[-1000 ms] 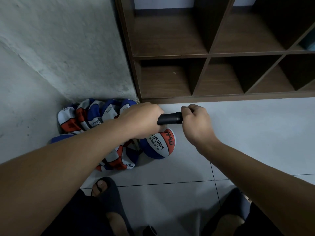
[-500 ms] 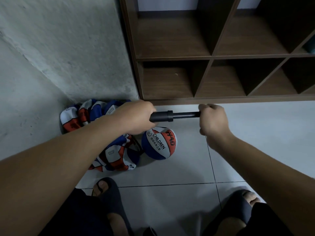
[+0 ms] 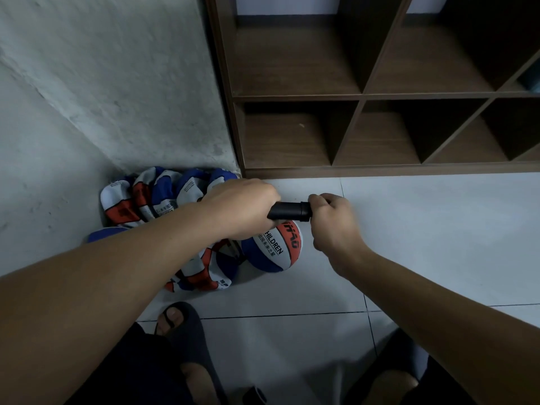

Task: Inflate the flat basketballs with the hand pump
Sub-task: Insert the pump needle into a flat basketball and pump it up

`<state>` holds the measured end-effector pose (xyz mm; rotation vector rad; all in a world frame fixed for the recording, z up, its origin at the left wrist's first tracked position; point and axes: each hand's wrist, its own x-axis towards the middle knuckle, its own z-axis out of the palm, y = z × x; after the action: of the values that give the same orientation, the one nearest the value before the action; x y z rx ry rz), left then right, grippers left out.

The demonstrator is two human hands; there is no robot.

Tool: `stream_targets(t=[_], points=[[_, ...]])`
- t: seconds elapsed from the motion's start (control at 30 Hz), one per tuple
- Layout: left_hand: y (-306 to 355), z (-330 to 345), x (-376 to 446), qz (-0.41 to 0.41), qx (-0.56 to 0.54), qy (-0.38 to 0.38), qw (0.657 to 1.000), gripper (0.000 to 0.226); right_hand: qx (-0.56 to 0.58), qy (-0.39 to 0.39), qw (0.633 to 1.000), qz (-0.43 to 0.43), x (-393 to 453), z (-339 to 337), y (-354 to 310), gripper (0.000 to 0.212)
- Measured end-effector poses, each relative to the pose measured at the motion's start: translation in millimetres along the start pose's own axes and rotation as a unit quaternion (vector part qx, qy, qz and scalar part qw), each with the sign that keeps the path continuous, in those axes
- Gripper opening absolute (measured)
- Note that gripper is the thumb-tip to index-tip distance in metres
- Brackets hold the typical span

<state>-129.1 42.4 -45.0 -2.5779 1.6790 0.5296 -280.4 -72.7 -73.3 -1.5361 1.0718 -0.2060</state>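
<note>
A black hand pump is held level above the floor. My left hand grips its barrel and my right hand grips its handle, which sits pushed in against the barrel. Just below the pump rests a round red, white and blue basketball with "CHILDREN" printed on it. Where the pump joins the ball is hidden behind my left hand. A heap of flat basketballs in the same colours lies in the corner to the left, partly under my left arm.
A brown wooden cubby shelf stands on the floor straight ahead, its compartments open. A rough grey wall closes off the left. My feet in dark sandals rest on the white floor tiles.
Half a second ago the pump rod was drawn out to the right; my right hand has pushed the handle back in against the barrel. My left hand has stayed on the barrel.
</note>
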Motion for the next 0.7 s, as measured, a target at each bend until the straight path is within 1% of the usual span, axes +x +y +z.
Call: stream_targets(t=[0.17,0.23,0.3,0.4,0.5,0.57,0.7], points=[[-2,1,2,-0.002,-0.017,0.000,1.000,0.025,-0.002,-0.005,1.000,0.009,9,-8,-2,0.026],[-13,-3,3,-0.010,-0.025,0.001,1.000,0.025,0.012,0.026,0.999,0.027,20,-22,-8,0.025],[-27,-9,3,-0.016,-0.032,0.003,0.999,0.025,0.031,0.081,0.995,0.044,34,-42,-13,0.024],[-37,-14,3,-0.023,-0.046,0.016,0.999,0.025,0.046,0.122,0.990,0.053,46,-62,-15,0.012],[-31,-13,4,-0.020,-0.026,0.023,0.999,0.027,0.037,0.121,0.991,0.033,40,-52,-14,0.010],[-25,-9,4,-0.015,-0.021,0.016,1.000,0.029,0.013,0.107,0.994,0.010,30,-39,-12,0.013],[-11,-4,5,-0.009,-0.017,0.008,1.000,0.028,0.002,0.069,0.998,-0.003,14,-20,-5,0.019]])
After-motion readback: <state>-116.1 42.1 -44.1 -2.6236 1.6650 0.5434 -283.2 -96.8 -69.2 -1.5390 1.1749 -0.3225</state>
